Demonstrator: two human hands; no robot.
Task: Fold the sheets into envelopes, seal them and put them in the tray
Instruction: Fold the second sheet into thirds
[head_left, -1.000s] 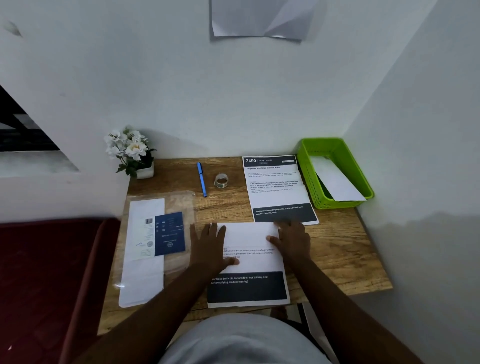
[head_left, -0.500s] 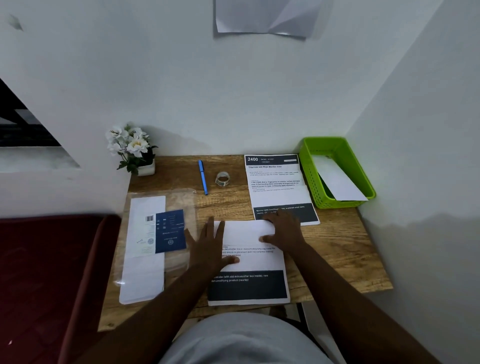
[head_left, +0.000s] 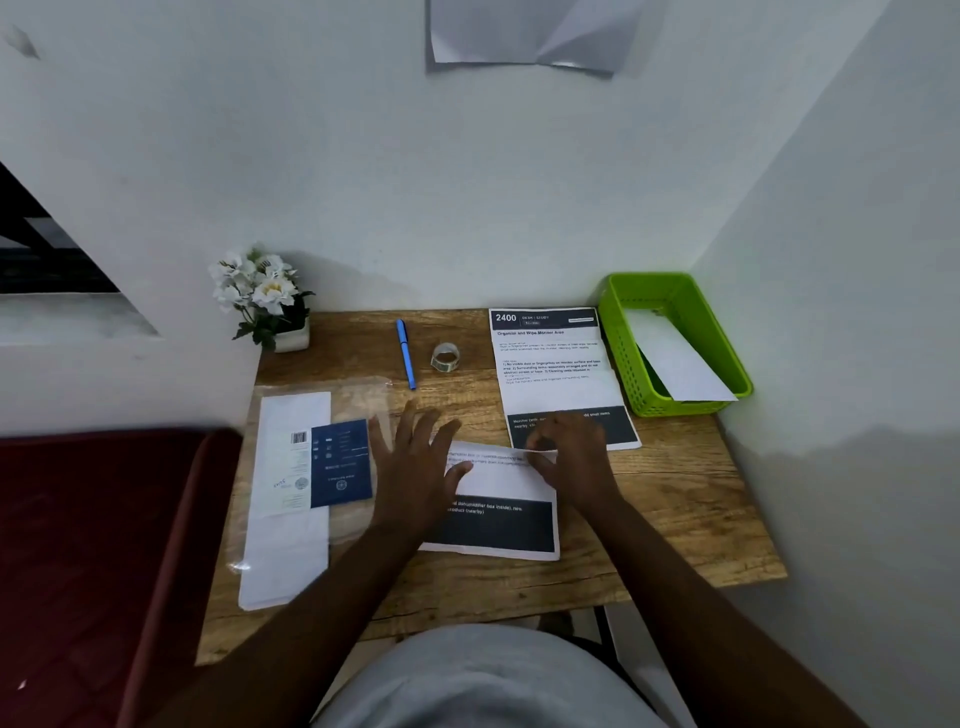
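Sitting at the desk's far right corner, the green tray (head_left: 623, 358) holds one white envelope (head_left: 675, 364) leaning across it. Just left of the tray lies a printed sheet (head_left: 556, 374). A second sheet (head_left: 498, 499) lies nearer, its far edge lifted and pinched in the right hand (head_left: 571, 457), whose knuckles cover the first sheet's dark band. The left hand (head_left: 415, 467) presses flat with fingers spread wide, covering the sheet's left edge. Farther left is a clear packet of envelopes (head_left: 306, 483); beyond lie a blue pen (head_left: 405, 353), a tape roll (head_left: 445, 357) and potted flowers (head_left: 265, 301).
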